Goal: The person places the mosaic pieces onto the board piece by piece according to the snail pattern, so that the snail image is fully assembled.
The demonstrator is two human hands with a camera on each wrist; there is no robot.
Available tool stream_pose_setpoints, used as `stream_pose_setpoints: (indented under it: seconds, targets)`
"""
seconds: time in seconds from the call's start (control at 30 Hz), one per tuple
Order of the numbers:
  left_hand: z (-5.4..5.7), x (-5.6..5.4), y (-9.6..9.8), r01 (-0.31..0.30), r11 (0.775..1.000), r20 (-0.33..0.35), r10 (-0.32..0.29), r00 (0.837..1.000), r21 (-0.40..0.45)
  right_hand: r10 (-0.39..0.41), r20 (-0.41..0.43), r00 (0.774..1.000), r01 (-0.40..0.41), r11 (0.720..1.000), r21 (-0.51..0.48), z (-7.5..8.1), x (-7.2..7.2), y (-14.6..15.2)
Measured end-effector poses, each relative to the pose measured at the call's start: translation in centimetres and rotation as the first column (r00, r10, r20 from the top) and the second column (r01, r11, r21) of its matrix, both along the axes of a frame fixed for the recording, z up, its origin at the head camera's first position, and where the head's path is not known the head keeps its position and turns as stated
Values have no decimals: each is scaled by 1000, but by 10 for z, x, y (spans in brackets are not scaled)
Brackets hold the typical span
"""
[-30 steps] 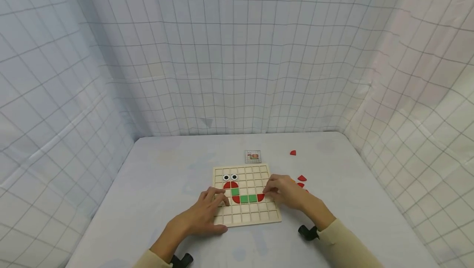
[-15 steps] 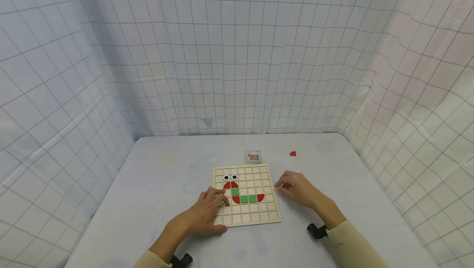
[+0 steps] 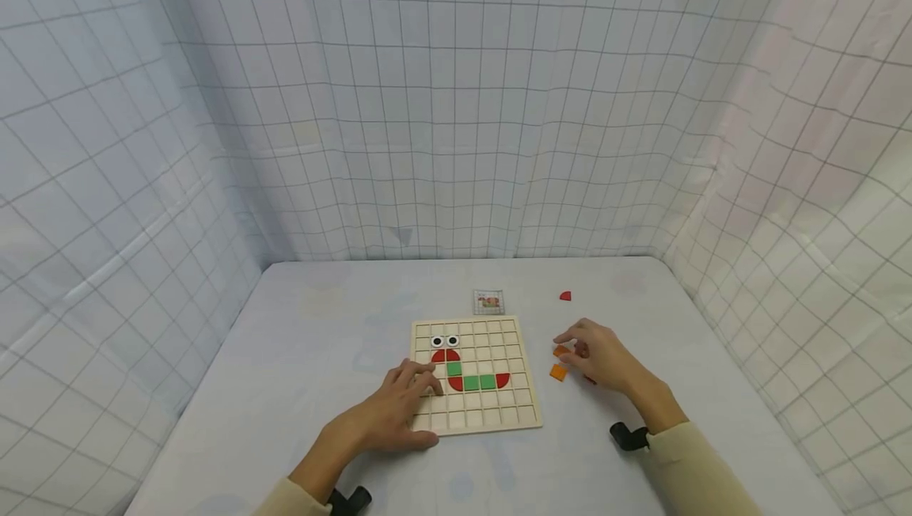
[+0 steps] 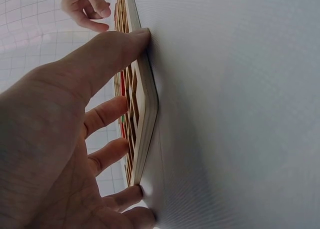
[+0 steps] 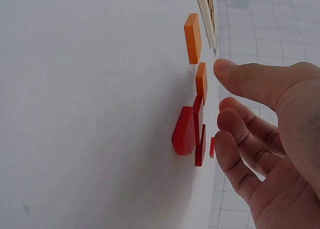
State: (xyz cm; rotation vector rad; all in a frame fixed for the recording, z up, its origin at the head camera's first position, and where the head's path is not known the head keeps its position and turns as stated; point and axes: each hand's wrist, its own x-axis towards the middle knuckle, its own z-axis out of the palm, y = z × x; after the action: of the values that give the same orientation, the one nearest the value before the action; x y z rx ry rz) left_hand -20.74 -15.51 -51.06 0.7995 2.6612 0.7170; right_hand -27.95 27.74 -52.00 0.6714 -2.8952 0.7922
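My left hand (image 3: pixel 400 411) rests on the left side of a wooden grid board (image 3: pixel 492 419). In the left wrist view its thumb lies at the near edge and its fingers spread over the rim and cells. My right hand (image 3: pixel 600 356) is over the table right of the board, fingers loosely bent, thumb apart, holding nothing. Under and beside it lie two orange square tiles (image 3: pixel 559 373) and several red quarter-round tiles (image 5: pixel 184 131), partly hidden in the head view. On the board are two eye tiles (image 3: pixel 445 341), green squares (image 3: pixel 471 383) and red quarter-rounds (image 3: pixel 503 381).
A small picture card (image 3: pixel 488 301) lies just behind the board. One more red quarter-round tile (image 3: pixel 565 296) is further back on the right. White table cloth (image 3: pixel 321 318) covers the surface, with grid-patterned sheets (image 3: pixel 427 144) hanging at the back and sides.
My right hand has drawn back from the red tile at the end of the green row and moved right. The orange tiles have come into view below it. My left hand stays put.
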Motion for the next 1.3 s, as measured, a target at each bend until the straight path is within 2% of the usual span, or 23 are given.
stream_pose_setpoints:
  seconds: [0.37,0.77,1.03,1.3]
  targets:
    - [2,1,-1,1,1000,3,-1,1000,-6,-92,53,994,91,996,15,-3,-7,22]
    - [2,1,-2,4,1000,-4,-4,1000,-3,-97,92,991,99,995,-15,-4,-9,30]
    - [2,1,-2,-1,1000,10,1,1000,4,-98,86,992,96,995,21,-4,-10,33]
    - [0,1,-2,-12,1000,25,11,1000,20,-103,114,988,99,994,34,-5,-14,35]
